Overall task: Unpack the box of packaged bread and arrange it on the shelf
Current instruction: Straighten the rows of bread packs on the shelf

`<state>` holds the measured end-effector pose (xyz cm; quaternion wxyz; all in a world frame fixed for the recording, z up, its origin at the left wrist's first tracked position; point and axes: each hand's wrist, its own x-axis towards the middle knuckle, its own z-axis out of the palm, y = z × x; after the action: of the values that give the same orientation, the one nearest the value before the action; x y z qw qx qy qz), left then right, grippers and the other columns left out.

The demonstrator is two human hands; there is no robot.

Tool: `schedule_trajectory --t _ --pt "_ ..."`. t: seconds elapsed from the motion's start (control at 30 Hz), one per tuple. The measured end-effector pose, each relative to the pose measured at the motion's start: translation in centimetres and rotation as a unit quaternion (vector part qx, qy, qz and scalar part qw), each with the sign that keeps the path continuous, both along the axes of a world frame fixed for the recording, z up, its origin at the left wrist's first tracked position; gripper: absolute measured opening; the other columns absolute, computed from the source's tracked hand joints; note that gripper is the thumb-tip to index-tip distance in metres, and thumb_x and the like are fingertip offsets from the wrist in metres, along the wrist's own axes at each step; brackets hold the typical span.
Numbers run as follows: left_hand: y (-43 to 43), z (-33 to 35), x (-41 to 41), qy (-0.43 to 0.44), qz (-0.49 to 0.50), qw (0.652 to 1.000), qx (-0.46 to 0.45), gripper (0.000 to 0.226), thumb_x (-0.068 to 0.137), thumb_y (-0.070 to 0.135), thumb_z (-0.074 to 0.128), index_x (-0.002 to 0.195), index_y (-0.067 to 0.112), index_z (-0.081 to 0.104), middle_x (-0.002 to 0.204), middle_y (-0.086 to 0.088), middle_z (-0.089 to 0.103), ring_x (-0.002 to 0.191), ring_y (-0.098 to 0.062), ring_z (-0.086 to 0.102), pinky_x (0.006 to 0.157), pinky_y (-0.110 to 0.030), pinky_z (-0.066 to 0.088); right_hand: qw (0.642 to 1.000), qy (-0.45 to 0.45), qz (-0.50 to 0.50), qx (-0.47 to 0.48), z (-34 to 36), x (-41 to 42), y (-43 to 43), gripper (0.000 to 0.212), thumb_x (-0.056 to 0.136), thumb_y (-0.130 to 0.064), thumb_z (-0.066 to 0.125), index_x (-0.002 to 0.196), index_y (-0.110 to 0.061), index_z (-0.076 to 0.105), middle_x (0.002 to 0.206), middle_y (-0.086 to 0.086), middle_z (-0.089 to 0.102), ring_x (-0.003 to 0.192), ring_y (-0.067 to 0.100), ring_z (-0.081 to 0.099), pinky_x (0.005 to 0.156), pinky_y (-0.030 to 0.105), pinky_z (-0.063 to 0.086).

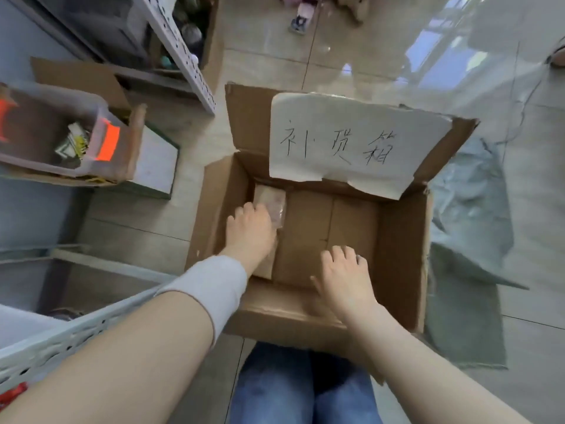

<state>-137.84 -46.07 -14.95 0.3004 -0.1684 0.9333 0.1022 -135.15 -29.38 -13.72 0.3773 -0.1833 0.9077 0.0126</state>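
1. The box sits open on the tiled floor, between the knees in jeans and the far flap.
2. A bread pack lies at the left inside wall of the box, on its bottom. The rest of the bottom shows bare cardboard.
3. The left hand, with a grey sleeve on its forearm, rests on the pack. Its fingers curl down over it, and their tips are hidden.
4. The right hand hovers over the near middle of the box, fingers loosely spread, holding nothing.
5. A paper sign with handwritten characters covers the far flap and overhangs the far edge of the opening.
6. The shelf, with its perforated upright, stands far left, apart from the box.
7. A clear bin with orange labels sits left of the box, and a white crate is near left.
8. A grey bag lies on the floor against the box's right side.
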Motion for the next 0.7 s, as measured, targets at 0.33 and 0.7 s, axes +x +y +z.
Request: schedule_trajectory --t 0.33,0.7 --pt "-0.8 -15.5 -4.8 0.046 0.181 0.982 0.028 0.067 0.089 0.036 0.053 0.139 0.004 0.022 0.138 -0.018 0.034 0.128 -0.034 0.037 0.102 -0.043 0.036 0.953 -0.22 -0.203 -0.054 -16.4 0.7 -7.3 0.06 0.087 -0.054 0.05 0.126 -0.009 0.046 0.127 0.012 0.051 0.114 0.03 0.051 0.089 0.037 0.045" --pt "-0.9 -17.0 -6.8 0.057 0.355 0.923 0.139 0.095 0.073 0.029 0.076 0.142 0.006 0.015 0.142 -0.013 0.04 0.135 -0.032 0.032 0.109 -0.039 0.032 0.808 -0.342 -0.468 -0.111 -18.5 0.7 -5.7 0.053 0.073 -0.039 0.075 0.113 -0.006 0.062 0.112 0.009 0.067 0.101 0.024 0.063 0.082 0.029 0.05"
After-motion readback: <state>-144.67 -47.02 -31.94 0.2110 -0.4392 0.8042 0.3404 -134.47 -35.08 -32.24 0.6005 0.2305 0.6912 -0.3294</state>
